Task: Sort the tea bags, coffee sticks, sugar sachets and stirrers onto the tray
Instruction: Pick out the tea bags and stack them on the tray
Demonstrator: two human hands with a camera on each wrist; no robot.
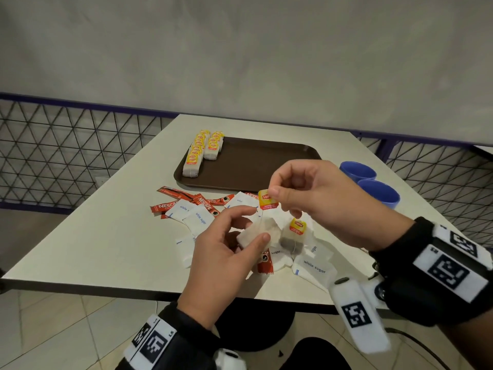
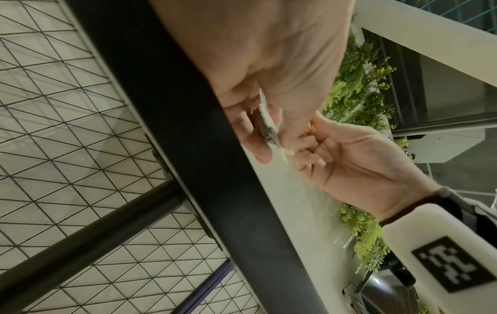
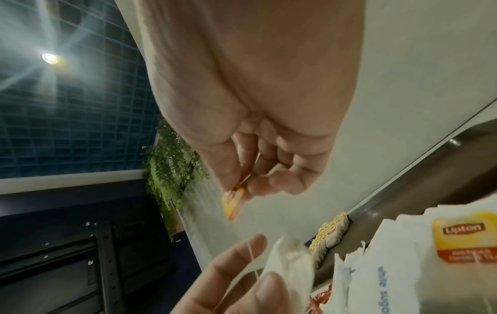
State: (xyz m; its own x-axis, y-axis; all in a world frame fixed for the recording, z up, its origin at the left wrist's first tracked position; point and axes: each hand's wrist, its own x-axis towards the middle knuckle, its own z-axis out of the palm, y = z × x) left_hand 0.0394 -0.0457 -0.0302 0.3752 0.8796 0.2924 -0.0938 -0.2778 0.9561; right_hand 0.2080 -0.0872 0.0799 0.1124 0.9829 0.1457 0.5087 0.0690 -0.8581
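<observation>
The left hand pinches a white tea bag between thumb and fingers above the table's near edge. Just beyond, the right hand pinches that bag's yellow tag between thumb and forefinger (a thin string joins tag and bag). Under both hands lies a loose pile: another tea bag, white sugar sachets and, farther left, red coffee sticks. Farther still sits the brown tray, with 2 rows of tea bags along its left side. 2 blue cups stand right of it.
</observation>
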